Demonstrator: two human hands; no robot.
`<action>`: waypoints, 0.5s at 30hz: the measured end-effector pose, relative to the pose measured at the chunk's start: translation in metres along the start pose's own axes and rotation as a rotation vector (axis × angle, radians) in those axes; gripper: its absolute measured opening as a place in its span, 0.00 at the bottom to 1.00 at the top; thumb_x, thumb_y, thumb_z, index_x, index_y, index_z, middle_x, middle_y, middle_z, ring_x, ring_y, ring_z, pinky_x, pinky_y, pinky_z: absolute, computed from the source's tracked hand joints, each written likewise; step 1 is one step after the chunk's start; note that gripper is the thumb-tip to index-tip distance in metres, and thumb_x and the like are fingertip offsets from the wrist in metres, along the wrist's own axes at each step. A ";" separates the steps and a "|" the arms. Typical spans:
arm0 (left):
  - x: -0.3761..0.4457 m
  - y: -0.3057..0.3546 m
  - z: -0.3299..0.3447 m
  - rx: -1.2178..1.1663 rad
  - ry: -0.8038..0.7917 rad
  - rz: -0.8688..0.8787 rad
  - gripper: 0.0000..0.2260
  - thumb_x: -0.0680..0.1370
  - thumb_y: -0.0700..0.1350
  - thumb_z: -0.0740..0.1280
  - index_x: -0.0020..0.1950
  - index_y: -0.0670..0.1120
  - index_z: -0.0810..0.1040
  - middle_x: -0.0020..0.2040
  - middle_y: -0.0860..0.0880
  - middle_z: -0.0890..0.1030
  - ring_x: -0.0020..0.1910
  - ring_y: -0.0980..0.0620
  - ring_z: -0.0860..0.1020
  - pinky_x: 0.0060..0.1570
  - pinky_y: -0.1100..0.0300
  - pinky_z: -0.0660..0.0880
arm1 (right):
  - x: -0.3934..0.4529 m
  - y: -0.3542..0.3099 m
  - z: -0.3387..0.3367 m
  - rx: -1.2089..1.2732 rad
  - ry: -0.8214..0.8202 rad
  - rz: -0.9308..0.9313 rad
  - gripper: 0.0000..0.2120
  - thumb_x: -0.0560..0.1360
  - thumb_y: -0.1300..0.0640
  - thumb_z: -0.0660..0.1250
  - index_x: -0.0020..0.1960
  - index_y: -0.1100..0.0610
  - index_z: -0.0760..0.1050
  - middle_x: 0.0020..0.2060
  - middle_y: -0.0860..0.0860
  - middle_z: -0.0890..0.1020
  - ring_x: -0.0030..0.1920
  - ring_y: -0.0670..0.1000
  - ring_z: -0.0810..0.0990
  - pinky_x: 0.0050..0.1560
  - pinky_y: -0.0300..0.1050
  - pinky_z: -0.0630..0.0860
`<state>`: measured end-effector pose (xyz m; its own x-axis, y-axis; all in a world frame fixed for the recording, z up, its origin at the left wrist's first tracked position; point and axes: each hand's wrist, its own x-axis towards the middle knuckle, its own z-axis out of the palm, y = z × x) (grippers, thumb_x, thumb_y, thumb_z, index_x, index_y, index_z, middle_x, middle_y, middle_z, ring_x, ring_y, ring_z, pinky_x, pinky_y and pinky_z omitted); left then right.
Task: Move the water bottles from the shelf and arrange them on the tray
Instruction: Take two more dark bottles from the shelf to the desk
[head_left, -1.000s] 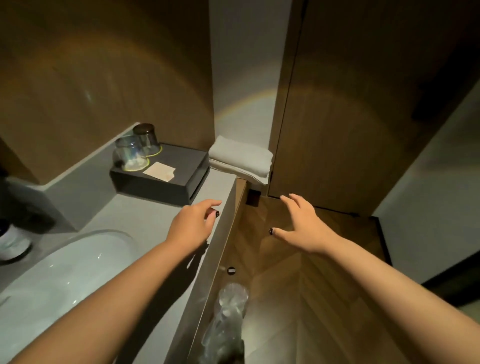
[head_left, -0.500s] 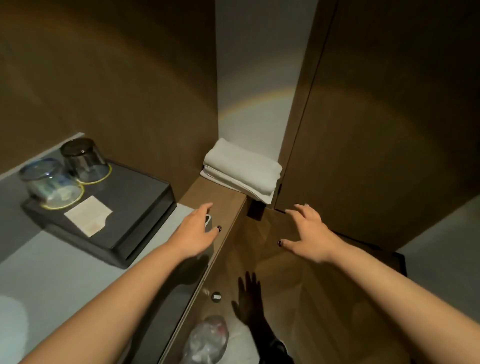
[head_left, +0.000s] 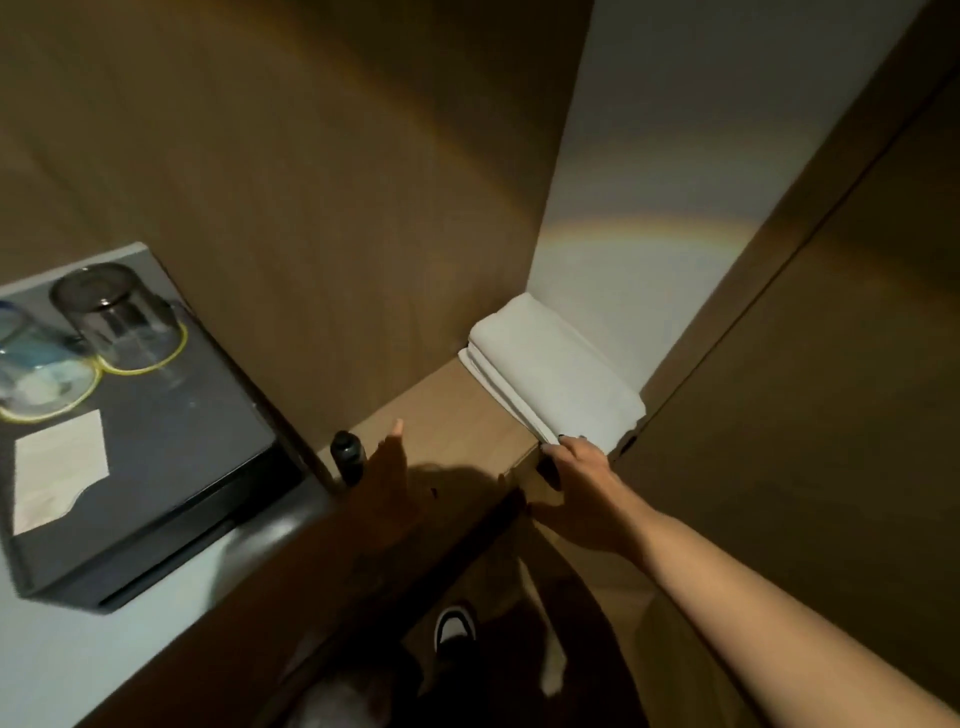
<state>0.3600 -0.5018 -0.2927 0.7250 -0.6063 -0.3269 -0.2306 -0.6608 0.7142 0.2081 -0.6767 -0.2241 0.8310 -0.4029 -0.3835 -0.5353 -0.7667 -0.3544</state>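
Observation:
A dark tray (head_left: 156, 499) sits on the pale counter at the left and carries two upturned glasses (head_left: 117, 322) and a white card (head_left: 57, 470). A small dark bottle-shaped thing (head_left: 347, 457) stands upright between the tray's right corner and the wooden wall. My left hand (head_left: 387, 483) lies in deep shadow just right of it, one finger straight and pointing forward; whether it touches the bottle I cannot tell. My right hand (head_left: 584, 470) is at the front edge of the wooden shelf (head_left: 452, 415), its fingertips touching the folded white towels (head_left: 556, 379).
Wooden wall panels close in the back and the right. A white wall strip stands behind the towels. Below the shelf edge I see a wooden floor, a black and white shoe (head_left: 455, 626) and a crumpled clear plastic bag (head_left: 337, 701).
Both hands have reached forward. The left went over the shelf into shadow beside the dark bottle, and the right went to the towels' front edge. The view has shifted right and closer.

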 end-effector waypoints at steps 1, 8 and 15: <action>0.010 -0.004 0.000 -0.011 0.000 0.007 0.42 0.76 0.39 0.70 0.79 0.42 0.43 0.79 0.42 0.53 0.77 0.43 0.56 0.72 0.53 0.57 | 0.017 -0.001 -0.004 -0.006 -0.022 -0.034 0.29 0.74 0.47 0.66 0.70 0.59 0.65 0.64 0.54 0.68 0.68 0.56 0.64 0.63 0.47 0.66; 0.106 -0.017 0.000 -0.276 0.164 -0.205 0.40 0.77 0.38 0.68 0.79 0.43 0.44 0.79 0.43 0.54 0.73 0.38 0.62 0.70 0.45 0.64 | 0.131 0.003 -0.017 0.052 -0.128 -0.078 0.29 0.78 0.52 0.63 0.74 0.59 0.58 0.74 0.57 0.59 0.74 0.57 0.56 0.73 0.49 0.56; 0.164 -0.046 0.021 -0.532 0.419 -0.557 0.30 0.72 0.36 0.71 0.71 0.38 0.63 0.66 0.37 0.73 0.66 0.37 0.71 0.58 0.54 0.69 | 0.229 0.013 0.003 0.067 -0.326 -0.074 0.33 0.74 0.50 0.66 0.75 0.57 0.58 0.72 0.53 0.61 0.74 0.56 0.57 0.72 0.52 0.62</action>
<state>0.4761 -0.5803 -0.3920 0.8447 0.0247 -0.5347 0.4857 -0.4553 0.7462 0.3907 -0.7774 -0.3187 0.7819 -0.1583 -0.6029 -0.4928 -0.7493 -0.4423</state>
